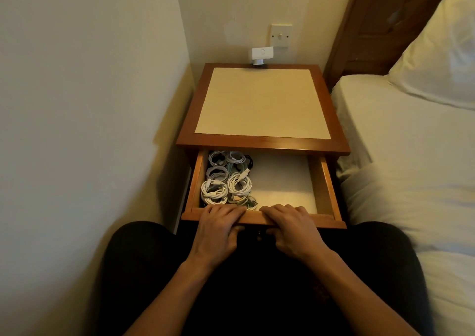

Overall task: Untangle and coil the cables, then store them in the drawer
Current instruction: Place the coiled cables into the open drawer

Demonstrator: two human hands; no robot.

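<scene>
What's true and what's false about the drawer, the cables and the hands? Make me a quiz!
1. The drawer is pulled open. True.
2. The coiled cables sit on the drawer's right side. False: they are packed along its left side.
3. The left hand and the right hand both grip the drawer's front edge. True.
4. The bed stands to the left of the bedside table. False: the bed is on the table's right.
</scene>
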